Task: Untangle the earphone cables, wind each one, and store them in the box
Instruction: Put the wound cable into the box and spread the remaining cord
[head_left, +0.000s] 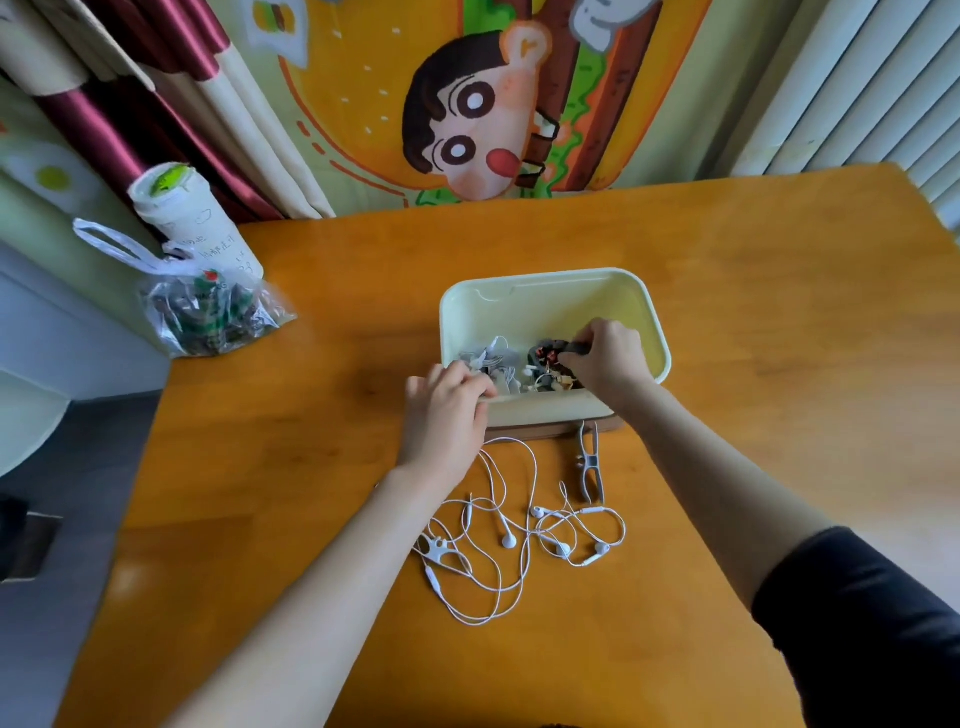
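the white earphone cables (519, 530) were judged light and limp, best pinched near a plug; the right hand (605, 358) was closed on a dark bundle (550, 353), while the left hand (447, 405) was seen at the box (545, 410), its grip unclear.

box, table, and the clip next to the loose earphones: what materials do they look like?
Box: pale cream, likely moulded plastic; smooth rounded rim, soft sheen.
Table: wood or wood veneer, orange-brown, grain streaks visible, satin glare.
Clip: grey-white, probably plastic; thin moulded arms, peg-like shape. Too small to rule out metal parts.
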